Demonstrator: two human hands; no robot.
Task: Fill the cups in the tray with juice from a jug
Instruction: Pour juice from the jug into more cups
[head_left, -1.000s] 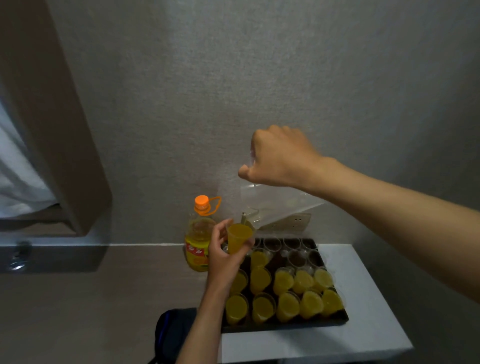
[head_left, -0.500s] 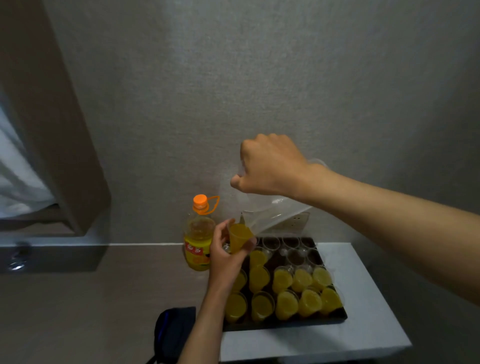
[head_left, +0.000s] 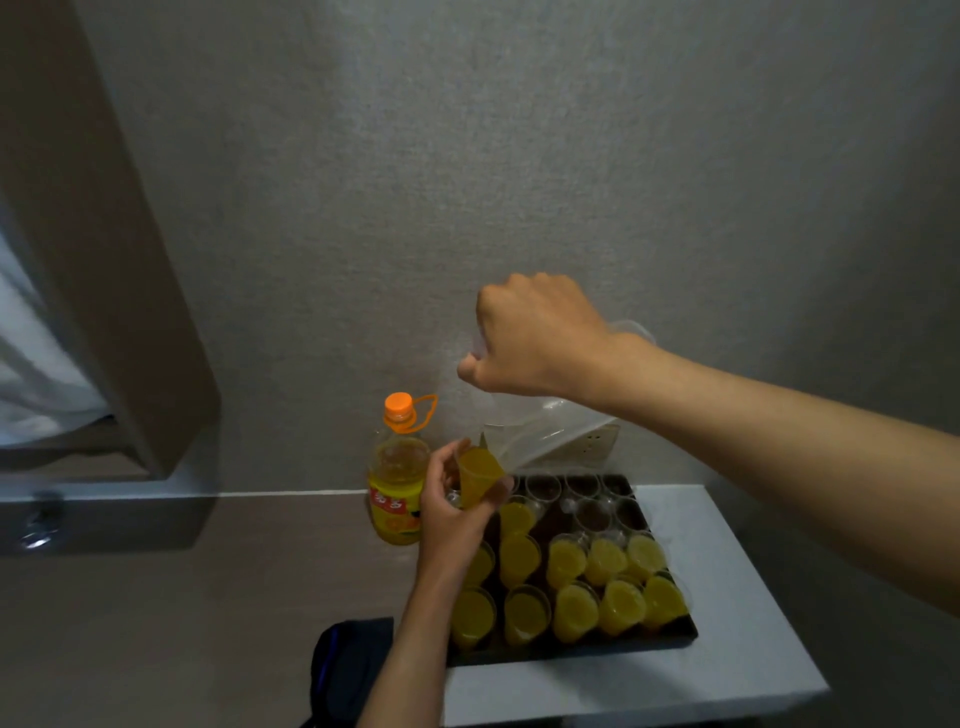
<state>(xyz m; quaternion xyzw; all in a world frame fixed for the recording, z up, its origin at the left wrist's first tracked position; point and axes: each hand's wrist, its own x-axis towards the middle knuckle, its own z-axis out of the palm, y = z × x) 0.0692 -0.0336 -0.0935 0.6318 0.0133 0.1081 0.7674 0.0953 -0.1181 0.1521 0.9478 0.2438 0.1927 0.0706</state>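
My right hand grips the handle of a clear plastic jug, which is tipped steeply with its spout down to the left. The spout meets the rim of a clear cup of orange juice. My left hand holds that cup just above the tray's far left corner. A dark tray lies on the white table and carries several cups full of juice. Its far rows hold several empty clear cups. The jug looks nearly empty.
An orange-capped juice bottle stands left of the tray against the wall. The white table ends close to the tray on the right and front. A dark bag sits below on the left. A wall socket lies behind the jug.
My right hand has come down with the jug, and the spout has moved to the rim of the cup. My left hand with the cup has barely moved.
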